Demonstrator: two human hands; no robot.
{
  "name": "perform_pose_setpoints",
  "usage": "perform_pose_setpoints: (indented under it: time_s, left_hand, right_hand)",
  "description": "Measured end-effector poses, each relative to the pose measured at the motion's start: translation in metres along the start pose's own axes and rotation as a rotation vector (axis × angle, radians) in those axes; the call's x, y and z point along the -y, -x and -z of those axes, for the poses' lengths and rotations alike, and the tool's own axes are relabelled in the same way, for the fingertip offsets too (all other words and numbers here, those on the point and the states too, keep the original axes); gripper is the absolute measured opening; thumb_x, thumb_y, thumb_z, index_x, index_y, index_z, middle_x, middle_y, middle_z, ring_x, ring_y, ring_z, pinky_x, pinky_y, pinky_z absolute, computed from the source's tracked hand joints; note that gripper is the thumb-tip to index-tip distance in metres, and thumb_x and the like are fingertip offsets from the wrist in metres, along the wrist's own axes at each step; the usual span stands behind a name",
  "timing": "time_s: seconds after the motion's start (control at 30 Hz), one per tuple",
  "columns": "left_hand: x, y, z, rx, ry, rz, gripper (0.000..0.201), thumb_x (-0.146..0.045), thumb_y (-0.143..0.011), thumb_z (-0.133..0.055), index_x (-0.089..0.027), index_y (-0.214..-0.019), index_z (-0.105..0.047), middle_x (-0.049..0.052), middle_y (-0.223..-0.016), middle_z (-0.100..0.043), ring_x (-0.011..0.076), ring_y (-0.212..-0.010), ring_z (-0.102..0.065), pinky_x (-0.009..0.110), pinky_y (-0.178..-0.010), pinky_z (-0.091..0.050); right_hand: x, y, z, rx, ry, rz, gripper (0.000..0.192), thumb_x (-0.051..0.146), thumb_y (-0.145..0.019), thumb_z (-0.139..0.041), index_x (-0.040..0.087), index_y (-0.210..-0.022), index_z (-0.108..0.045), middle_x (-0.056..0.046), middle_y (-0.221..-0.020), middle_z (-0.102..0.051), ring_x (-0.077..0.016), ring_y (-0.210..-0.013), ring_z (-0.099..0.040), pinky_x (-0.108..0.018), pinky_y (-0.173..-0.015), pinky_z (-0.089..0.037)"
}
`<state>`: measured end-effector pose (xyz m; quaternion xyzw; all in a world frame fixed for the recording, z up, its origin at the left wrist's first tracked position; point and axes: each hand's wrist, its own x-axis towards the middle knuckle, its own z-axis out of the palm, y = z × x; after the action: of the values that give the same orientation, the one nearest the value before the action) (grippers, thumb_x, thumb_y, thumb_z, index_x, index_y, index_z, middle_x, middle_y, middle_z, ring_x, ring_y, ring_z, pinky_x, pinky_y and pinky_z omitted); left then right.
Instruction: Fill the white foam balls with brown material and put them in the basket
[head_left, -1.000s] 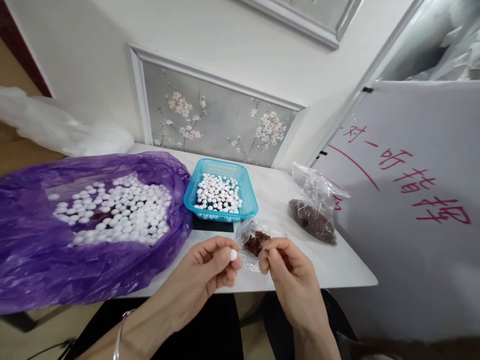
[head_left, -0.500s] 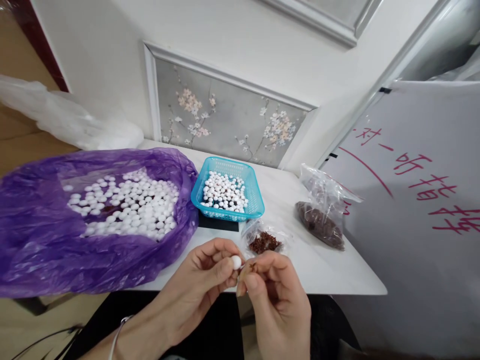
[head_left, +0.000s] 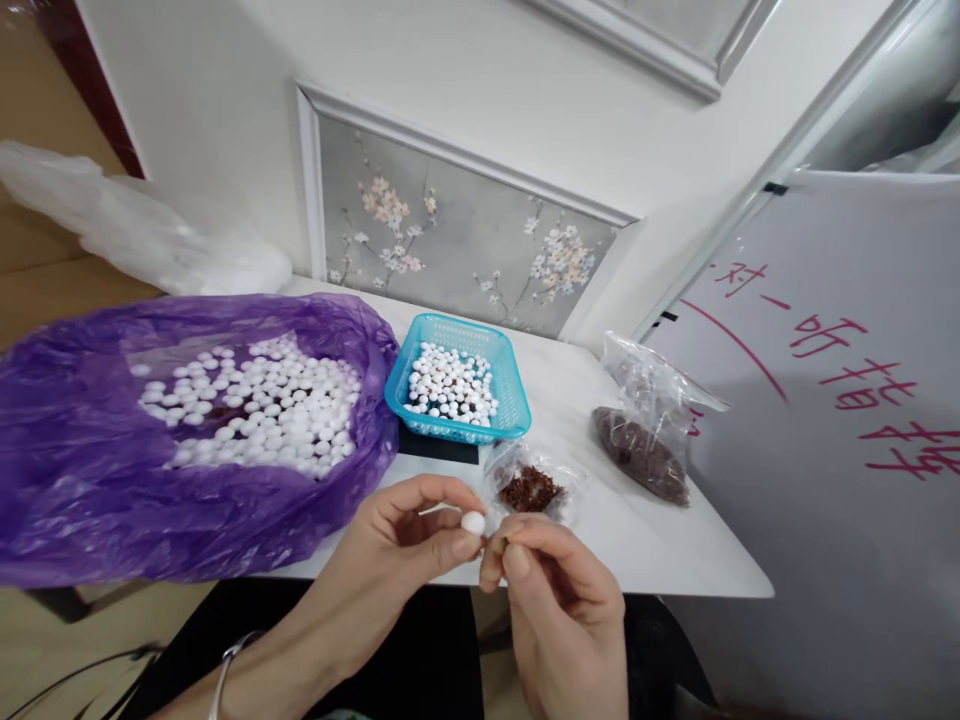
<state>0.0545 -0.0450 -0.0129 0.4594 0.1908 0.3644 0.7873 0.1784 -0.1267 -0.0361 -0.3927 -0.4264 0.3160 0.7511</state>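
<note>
My left hand [head_left: 401,565] pinches a small white ball [head_left: 473,522] between thumb and fingertips, above the table's front edge. Close beside it, my right hand [head_left: 566,605] has its thumb and forefinger pressed together; what lies between them is mostly hidden now, though a small brown piece showed there a moment ago. The fingertips of both hands almost meet. Just beyond them sits an open clear bag with a heap of thin reddish-brown pieces [head_left: 529,489]. Farther back, a blue plastic basket [head_left: 514,405] contains many white balls like the one I hold.
To the left, a large purple plastic bag [head_left: 82,440] lies open, full of white balls. A zip bag of dark brown material [head_left: 645,455] is at the right on the white table [head_left: 705,560]. A whiteboard [head_left: 810,520] with red writing stands beyond. White plastic [head_left: 187,245] lies behind.
My right fingers have closed further, and the brown piece at their tips is now mostly covered. The left hand keeps the white ball, its thumb shifted slightly. The camera view has moved a little.
</note>
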Motion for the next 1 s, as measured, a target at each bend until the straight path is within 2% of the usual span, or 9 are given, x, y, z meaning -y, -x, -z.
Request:
perform_pose_setpoints:
  time_s: [0.2, 0.37, 0.43, 0.63, 0.8, 1.0]
  left_hand:
    - [-0.001, 0.002, 0.002, 0.032, -0.087, -0.071, 0.012, -0.013, -0.075, -0.077, -0.022, -0.084, -0.078, -0.001, -0.088, -0.067, 0.0122, -0.078, -0.063, 0.022, -0.073, -0.053]
    - [-0.001, 0.003, 0.005, 0.003, -0.175, -0.041, 0.012, -0.018, -0.079, -0.075, -0.022, -0.088, -0.080, 0.003, -0.096, -0.074, 0.0177, -0.090, -0.066, 0.026, -0.080, -0.054]
    - [-0.001, 0.003, 0.005, 0.014, -0.173, -0.026, 0.010, -0.021, -0.081, -0.073, -0.022, -0.088, -0.080, 0.003, -0.094, -0.075, 0.0170, -0.088, -0.067, 0.025, -0.079, -0.054]
    - [-0.002, 0.002, 0.005, 0.018, -0.124, -0.061, 0.011, -0.013, -0.076, -0.077, -0.023, -0.081, -0.079, -0.001, -0.082, -0.074, 0.0115, -0.078, -0.064, 0.018, -0.071, -0.052]
    - [-0.002, 0.001, 0.006, 0.039, -0.153, -0.135, 0.018, -0.008, -0.075, -0.076, -0.025, -0.081, -0.080, 0.000, -0.084, -0.074, 0.0130, -0.080, -0.066, 0.019, -0.072, -0.053]
    - [-0.005, 0.000, 0.007, -0.006, -0.240, -0.227, 0.026, -0.003, -0.071, -0.075, -0.028, -0.077, -0.082, 0.000, -0.082, -0.075, 0.0137, -0.076, -0.069, 0.018, -0.066, -0.055]
  right_hand:
    - [0.004, 0.001, 0.000, -0.051, -0.008, -0.071, 0.017, 0.021, -0.088, -0.069, 0.030, -0.103, -0.068, 0.002, -0.077, -0.067, -0.0095, -0.061, -0.063, -0.021, -0.060, -0.054]
    - [0.009, -0.002, -0.001, 0.004, 0.071, -0.068, 0.005, 0.021, -0.089, -0.067, 0.025, -0.089, -0.070, 0.002, -0.072, -0.066, -0.0105, -0.061, -0.062, -0.021, -0.059, -0.053]
    - [0.011, -0.002, -0.003, 0.011, 0.112, -0.065, 0.006, 0.021, -0.089, -0.067, 0.026, -0.087, -0.071, 0.002, -0.070, -0.065, -0.0107, -0.061, -0.061, -0.021, -0.059, -0.052]
    - [0.018, 0.002, -0.017, -0.082, 0.198, -0.083, 0.008, 0.027, -0.086, -0.070, 0.023, -0.078, -0.070, 0.000, -0.069, -0.060, -0.0131, -0.063, -0.058, -0.023, -0.057, -0.051]
    - [0.019, 0.004, -0.021, -0.119, 0.237, -0.054, 0.010, 0.029, -0.086, -0.070, 0.023, -0.077, -0.068, 0.000, -0.069, -0.058, -0.0142, -0.064, -0.057, -0.025, -0.059, -0.052]
    - [0.019, 0.004, -0.018, -0.082, 0.303, -0.032, 0.010, 0.026, -0.087, -0.067, 0.023, -0.078, -0.067, 0.000, -0.070, -0.058, -0.0139, -0.065, -0.055, -0.024, -0.058, -0.048]
